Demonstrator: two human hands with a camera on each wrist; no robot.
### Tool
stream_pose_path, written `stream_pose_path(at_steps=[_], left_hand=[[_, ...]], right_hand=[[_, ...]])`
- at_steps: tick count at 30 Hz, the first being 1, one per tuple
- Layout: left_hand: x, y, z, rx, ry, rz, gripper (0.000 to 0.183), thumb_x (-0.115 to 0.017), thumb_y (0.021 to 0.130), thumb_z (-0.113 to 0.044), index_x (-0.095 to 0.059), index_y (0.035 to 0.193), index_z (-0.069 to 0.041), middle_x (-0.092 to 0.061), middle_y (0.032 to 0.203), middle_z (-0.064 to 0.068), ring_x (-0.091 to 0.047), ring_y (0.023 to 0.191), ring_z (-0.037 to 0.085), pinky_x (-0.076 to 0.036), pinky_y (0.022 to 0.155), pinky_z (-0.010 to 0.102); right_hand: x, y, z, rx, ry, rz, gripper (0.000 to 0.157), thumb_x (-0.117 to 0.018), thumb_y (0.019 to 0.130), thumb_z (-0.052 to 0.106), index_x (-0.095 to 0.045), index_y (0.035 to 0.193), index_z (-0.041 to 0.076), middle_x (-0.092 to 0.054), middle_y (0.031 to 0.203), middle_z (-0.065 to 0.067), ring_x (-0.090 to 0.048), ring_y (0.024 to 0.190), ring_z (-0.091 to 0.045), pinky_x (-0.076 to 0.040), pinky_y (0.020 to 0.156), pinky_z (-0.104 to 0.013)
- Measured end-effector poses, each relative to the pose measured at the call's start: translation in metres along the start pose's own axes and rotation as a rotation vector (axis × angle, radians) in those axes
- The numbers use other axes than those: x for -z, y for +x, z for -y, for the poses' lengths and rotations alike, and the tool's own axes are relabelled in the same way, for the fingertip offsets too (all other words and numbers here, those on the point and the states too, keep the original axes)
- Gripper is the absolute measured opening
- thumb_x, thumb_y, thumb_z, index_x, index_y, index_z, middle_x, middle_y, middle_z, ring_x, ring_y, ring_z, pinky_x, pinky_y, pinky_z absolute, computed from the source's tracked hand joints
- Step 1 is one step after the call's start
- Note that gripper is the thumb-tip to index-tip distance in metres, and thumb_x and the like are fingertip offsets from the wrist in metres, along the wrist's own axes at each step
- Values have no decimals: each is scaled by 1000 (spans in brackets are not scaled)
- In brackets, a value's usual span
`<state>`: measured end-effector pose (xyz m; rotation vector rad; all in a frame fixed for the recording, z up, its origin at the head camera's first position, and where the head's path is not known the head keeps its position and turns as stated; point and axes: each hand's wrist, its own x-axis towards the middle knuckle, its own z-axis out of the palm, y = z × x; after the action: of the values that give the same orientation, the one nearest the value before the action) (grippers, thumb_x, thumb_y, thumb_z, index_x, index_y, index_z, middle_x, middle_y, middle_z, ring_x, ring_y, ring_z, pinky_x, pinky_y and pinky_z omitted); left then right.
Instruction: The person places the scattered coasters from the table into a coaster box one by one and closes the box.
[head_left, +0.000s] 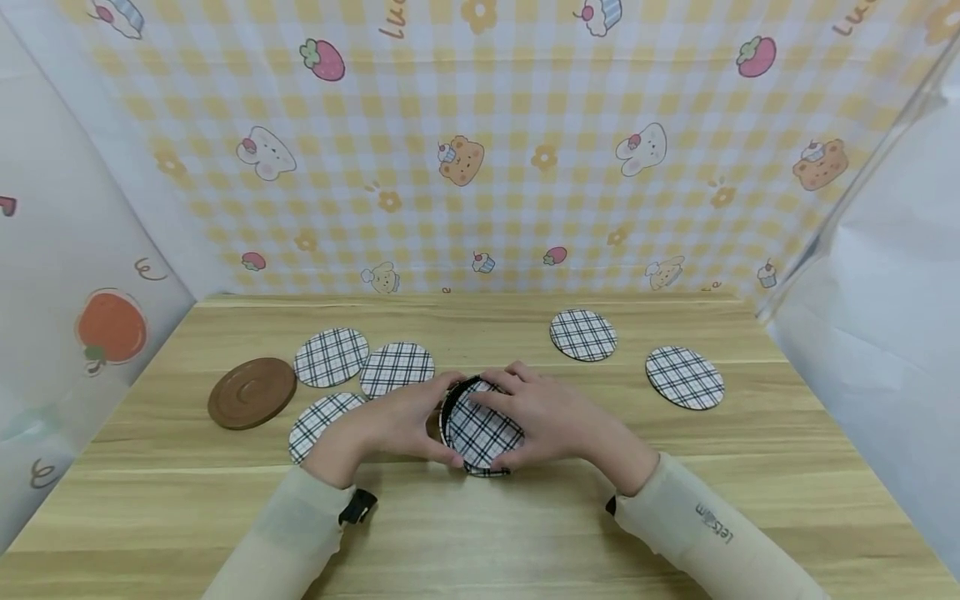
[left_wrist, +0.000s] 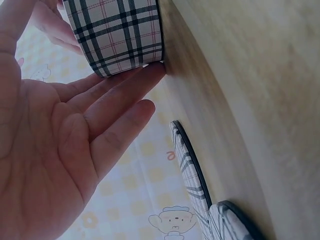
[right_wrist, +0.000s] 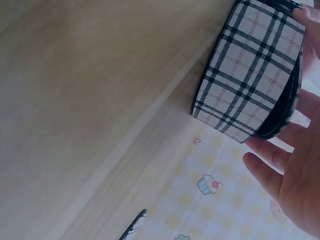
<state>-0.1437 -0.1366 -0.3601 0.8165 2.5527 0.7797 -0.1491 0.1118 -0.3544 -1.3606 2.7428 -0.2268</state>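
Observation:
In the middle of the table stands a round plaid coaster holder (right_wrist: 245, 75), white with black and red lines and a dark inside. My left hand (head_left: 405, 421) grips its left side, thumb at the near rim and fingers round the far side. At the mouth of the holder a round plaid coaster (head_left: 480, 429) lies tilted, its left edge lower inside the dark opening. With my right hand (head_left: 551, 417) I hold this coaster by its edge, thumb in front and fingers behind. The holder's base sits on the wood in both wrist views.
On the left lie several plaid coasters (head_left: 331, 357), one partly under my left forearm, beside a brown round disc (head_left: 252, 393) with ring grooves. Two more coasters, one farther back (head_left: 583, 335) and one farther right (head_left: 685, 377), lie flat. A checked cloth wall (head_left: 525, 208) borders the back.

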Motion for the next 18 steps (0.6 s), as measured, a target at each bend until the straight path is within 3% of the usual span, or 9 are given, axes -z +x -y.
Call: stream_pose_path(at_steps=[10,18], left_hand=[[-1,0,-1,1,-17,-2,109,-86,71,-49,-28,154,-8,-46,152,10,-48,136,27,-39,115,48],[-1,-1,-3,29,-13,-7,111,-87,70,-49,-28,154,-9,-44,153,11,-46,138,28,-37,117,48]], right_hand=[[4,-8,-14,-28,96,2,84,-76,81,55,-44,150,18,-40,157,-9,-42,135,-29,-52,100,-43],[8,-26,-42,-100,51,-71,79,-76,82,51,-48,146,16,-44,154,-12,-43,137,-37,-47,106,-55]])
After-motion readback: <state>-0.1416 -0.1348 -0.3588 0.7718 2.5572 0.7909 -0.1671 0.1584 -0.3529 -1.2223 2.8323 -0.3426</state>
